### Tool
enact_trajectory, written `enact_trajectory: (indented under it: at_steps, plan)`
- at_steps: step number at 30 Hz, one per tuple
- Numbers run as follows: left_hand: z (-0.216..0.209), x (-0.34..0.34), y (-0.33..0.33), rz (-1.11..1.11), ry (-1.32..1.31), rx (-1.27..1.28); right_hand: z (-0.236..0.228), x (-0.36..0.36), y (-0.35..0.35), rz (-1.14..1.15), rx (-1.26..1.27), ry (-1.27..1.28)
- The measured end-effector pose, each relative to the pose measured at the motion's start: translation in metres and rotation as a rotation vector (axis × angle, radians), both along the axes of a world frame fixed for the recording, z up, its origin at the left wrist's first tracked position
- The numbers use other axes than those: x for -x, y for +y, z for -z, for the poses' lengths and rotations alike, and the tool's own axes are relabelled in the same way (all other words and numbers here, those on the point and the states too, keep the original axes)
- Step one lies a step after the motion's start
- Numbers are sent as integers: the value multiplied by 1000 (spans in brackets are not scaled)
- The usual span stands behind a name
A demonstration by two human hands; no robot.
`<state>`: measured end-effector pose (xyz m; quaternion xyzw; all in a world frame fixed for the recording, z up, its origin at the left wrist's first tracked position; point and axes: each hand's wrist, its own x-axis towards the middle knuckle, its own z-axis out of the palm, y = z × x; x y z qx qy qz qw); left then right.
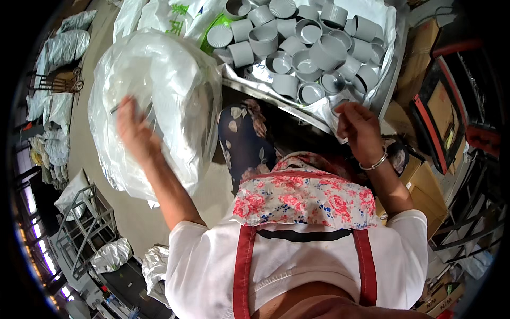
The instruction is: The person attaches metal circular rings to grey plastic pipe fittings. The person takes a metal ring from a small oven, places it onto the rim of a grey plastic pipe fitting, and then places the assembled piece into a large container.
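Observation:
My left hand [135, 130] is over the mouth of a big clear plastic bag [186, 111] on my left, its fingers smeared by motion. A thin grey edge shows at its fingertips, too blurred to name. My right hand [361, 128] is closed, fingers curled together, at the near right rim of the tray [297, 112]; what it holds, if anything, is hidden. In front of me the tray bears a heap of grey round plastic caps [264, 41], some with the hollow side up, some on their sides. White plastic sheeting [392, 37] lines the tray.
Cardboard boxes [422, 50] and a black-and-red frame [441, 114] stand at the right. A metal rack [87, 226] is at the lower left, and a cart [61, 82] with silvery sacks [66, 50] stands far left. My knees are under the tray's near edge.

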<state>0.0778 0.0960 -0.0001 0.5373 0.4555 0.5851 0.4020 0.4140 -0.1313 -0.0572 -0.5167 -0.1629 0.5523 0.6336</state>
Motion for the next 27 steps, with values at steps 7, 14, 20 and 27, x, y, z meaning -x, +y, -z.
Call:
enact_trajectory:
  at_steps: [7,14,20,27]
  plan:
    - [224,-131,222,474,249,534,1,-51,-13,213,93,-390]
    - [409,-53,315,863,1794,203,-30,-238,-93,944,413,-1042]
    - [438,-29,322,984,1516,-201,-25,-429,-152,819,1041,-1884]
    - [339,-72,226,496,335,517,5,-542,-150,326,1404,-1795]
